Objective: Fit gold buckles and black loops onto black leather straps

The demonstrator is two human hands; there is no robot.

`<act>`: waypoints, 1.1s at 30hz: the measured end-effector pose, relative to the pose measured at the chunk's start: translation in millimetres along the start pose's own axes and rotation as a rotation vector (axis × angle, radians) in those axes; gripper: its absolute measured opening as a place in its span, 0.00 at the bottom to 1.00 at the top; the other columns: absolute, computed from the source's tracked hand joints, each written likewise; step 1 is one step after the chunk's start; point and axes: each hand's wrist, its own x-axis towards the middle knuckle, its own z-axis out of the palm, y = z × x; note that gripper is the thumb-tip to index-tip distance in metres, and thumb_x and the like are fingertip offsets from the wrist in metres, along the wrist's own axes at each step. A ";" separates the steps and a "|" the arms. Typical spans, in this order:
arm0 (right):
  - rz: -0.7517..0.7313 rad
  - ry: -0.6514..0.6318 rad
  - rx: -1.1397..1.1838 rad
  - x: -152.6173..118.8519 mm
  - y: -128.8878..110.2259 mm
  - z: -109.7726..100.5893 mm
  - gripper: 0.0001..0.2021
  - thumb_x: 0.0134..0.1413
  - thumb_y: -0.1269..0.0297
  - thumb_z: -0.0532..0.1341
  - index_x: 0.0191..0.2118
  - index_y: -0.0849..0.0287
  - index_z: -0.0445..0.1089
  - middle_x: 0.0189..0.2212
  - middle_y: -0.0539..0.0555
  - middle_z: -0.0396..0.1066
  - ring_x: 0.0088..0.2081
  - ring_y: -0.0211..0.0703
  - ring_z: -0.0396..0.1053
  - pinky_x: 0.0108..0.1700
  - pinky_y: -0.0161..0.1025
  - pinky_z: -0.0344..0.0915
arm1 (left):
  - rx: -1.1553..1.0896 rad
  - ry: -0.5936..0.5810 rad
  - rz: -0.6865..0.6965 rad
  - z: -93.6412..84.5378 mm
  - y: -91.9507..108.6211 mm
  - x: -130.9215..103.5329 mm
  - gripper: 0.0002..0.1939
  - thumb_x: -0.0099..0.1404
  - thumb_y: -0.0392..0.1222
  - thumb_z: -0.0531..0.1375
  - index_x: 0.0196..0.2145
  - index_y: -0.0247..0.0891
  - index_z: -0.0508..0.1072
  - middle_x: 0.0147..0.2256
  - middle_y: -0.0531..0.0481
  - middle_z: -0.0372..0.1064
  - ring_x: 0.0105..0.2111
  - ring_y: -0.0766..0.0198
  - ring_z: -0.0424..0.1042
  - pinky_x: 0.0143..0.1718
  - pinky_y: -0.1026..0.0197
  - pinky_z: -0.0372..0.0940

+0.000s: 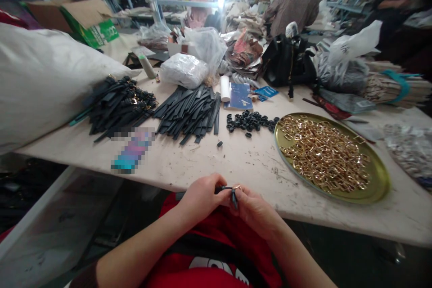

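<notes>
Close to the table's front edge, my left hand (205, 193) pinches a dark strap (234, 198), whose tail pokes out on the far side of that hand. My right hand (251, 209) is closed on the strap's other end, where it bends down beside a small gold buckle (238, 187). Fingers cover much of both pieces. Beyond the hands lie a heap of flat dark straps (191, 114) and a pile of small black loops (251, 121). A round gold tray (380, 186) with many gold buckles (324, 153) stands to the right.
Finished-looking straps with gold hardware (118, 103) are heaped at left beside a big white sack (43, 81). A white spool (224, 88), a blue booklet (240, 96), a black bag (290, 63) and plastic-wrapped bundles stand behind. A person (295, 2) is in the background.
</notes>
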 end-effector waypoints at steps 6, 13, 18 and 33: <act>-0.416 0.417 -0.603 -10.5 5.5 -0.8 0.14 0.46 0.53 0.59 0.23 0.56 0.57 0.17 0.44 0.55 0.21 0.35 0.53 0.25 0.35 0.53 | -0.309 -0.074 0.022 2.5 4.7 -20.3 0.10 0.56 0.44 0.57 0.33 0.37 0.70 0.30 0.53 0.71 0.29 0.66 0.66 0.30 0.66 0.59; -0.438 0.343 -0.855 -15.0 8.6 -2.7 0.08 0.50 0.58 0.56 0.35 0.55 0.61 0.20 0.44 0.58 0.22 0.36 0.56 0.25 0.35 0.54 | -0.409 -0.163 0.013 1.0 1.7 -27.3 0.12 0.56 0.41 0.54 0.37 0.35 0.72 0.28 0.53 0.69 0.25 0.69 0.62 0.27 0.68 0.56; -0.405 0.230 -1.033 -19.9 8.5 -4.7 0.05 0.52 0.61 0.54 0.30 0.55 0.61 0.19 0.44 0.58 0.22 0.36 0.55 0.25 0.35 0.52 | -0.487 -0.247 -0.062 7.6 -2.6 -25.0 0.13 0.54 0.39 0.56 0.38 0.34 0.72 0.29 0.51 0.71 0.27 0.68 0.67 0.30 0.66 0.60; -0.385 0.152 -0.932 -2.4 10.1 -26.0 0.09 0.58 0.59 0.49 0.41 0.54 0.61 0.28 0.50 0.66 0.30 0.41 0.64 0.31 0.37 0.59 | -0.284 -0.458 -0.129 -5.1 0.7 6.0 0.15 0.59 0.44 0.49 0.19 0.36 0.65 0.14 0.57 0.60 0.14 0.72 0.59 0.18 0.69 0.54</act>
